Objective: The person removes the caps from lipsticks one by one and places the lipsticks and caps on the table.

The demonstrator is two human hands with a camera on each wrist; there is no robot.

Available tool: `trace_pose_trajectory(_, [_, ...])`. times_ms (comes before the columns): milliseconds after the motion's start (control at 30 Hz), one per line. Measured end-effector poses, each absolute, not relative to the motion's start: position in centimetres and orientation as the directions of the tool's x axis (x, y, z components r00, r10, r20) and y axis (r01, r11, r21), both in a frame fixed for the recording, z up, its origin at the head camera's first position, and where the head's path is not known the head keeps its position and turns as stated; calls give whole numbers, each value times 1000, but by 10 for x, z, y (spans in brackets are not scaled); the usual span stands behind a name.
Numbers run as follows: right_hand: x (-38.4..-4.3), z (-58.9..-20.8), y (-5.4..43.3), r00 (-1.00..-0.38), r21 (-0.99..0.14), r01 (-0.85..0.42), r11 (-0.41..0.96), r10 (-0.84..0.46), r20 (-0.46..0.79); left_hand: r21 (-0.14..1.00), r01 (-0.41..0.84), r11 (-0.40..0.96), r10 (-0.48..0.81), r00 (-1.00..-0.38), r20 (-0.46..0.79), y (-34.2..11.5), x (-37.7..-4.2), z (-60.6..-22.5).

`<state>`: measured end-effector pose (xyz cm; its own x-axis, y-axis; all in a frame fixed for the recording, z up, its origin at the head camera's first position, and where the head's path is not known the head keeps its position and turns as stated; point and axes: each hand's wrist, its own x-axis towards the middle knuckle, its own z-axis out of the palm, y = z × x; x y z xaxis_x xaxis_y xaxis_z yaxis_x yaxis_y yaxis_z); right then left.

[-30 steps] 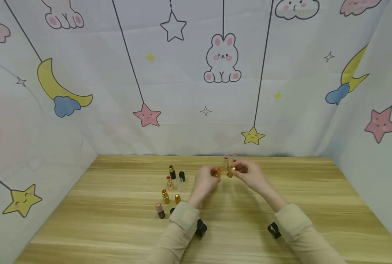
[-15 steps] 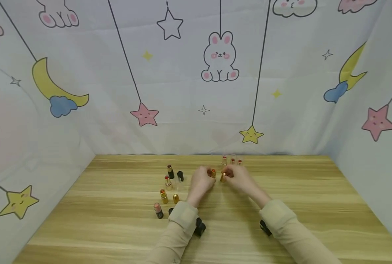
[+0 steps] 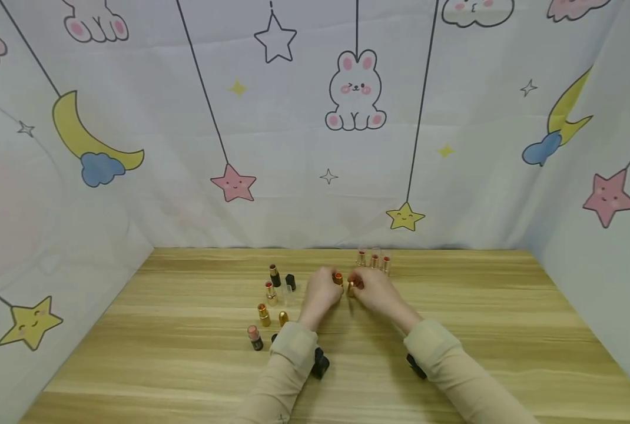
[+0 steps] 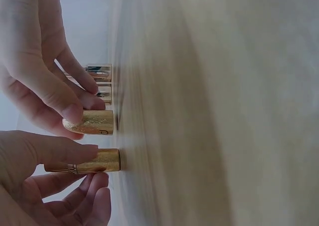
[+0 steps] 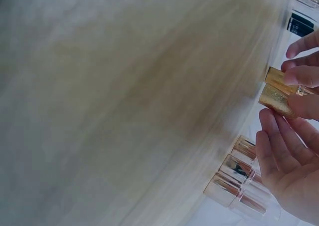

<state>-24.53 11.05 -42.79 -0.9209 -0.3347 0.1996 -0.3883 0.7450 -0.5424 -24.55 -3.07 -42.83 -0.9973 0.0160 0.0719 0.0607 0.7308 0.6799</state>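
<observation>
Near the table's back, my left hand (image 3: 321, 292) grips an uncapped gold lipstick (image 3: 338, 278) with an orange-red tip, standing upright. Thumb and fingers pinch its tube (image 4: 102, 161) in the left wrist view, its base close to the wood. My right hand (image 3: 377, 291) pinches a rounded gold cap (image 3: 351, 290) just to the right of the lipstick. The cap (image 4: 92, 122) is upright with its rounded end up and its lower rim near the table. In the right wrist view the cap (image 5: 275, 101) overlaps the lipstick's side.
Three clear-capped lipsticks (image 3: 374, 261) stand behind my right hand. To the left are uncapped dark (image 3: 275, 275), red (image 3: 271, 293), gold (image 3: 264, 315) and pink (image 3: 255, 337) lipsticks. Beside them stand black (image 3: 291, 282), clear (image 3: 287, 295) and gold (image 3: 284, 318) caps. A printed curtain (image 3: 294, 218) hangs behind.
My right hand has brought the gold cap left and lower, beside the lipstick. My left hand has shifted slightly left with the lipstick. The three clear-capped lipsticks are now less covered.
</observation>
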Motion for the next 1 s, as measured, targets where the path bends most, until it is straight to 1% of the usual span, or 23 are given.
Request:
trace_pose_trajectory(233, [-245, -429, 109, -914, -505, -405, 762, -348, 207, 650, 59, 758, 9, -997, 80, -32, -245, -427])
trace_pose_trajectory(633, [-244, -431, 114, -930, -572, -362, 736, -326, 169, 627, 38, 778, 1, -998, 58, -32, -244, -425])
trace_pose_trajectory(867, [-236, -426, 125, -938, -610, -344, 713, -294, 185, 674, 25, 738, -1, -999, 39, -32, -237, -414])
trace_pose_trajectory(1000, [-230, -420, 133, -945, -629, -323, 707, -280, 170, 678, 53, 733, 17, -998, 60, -32, -233, -405])
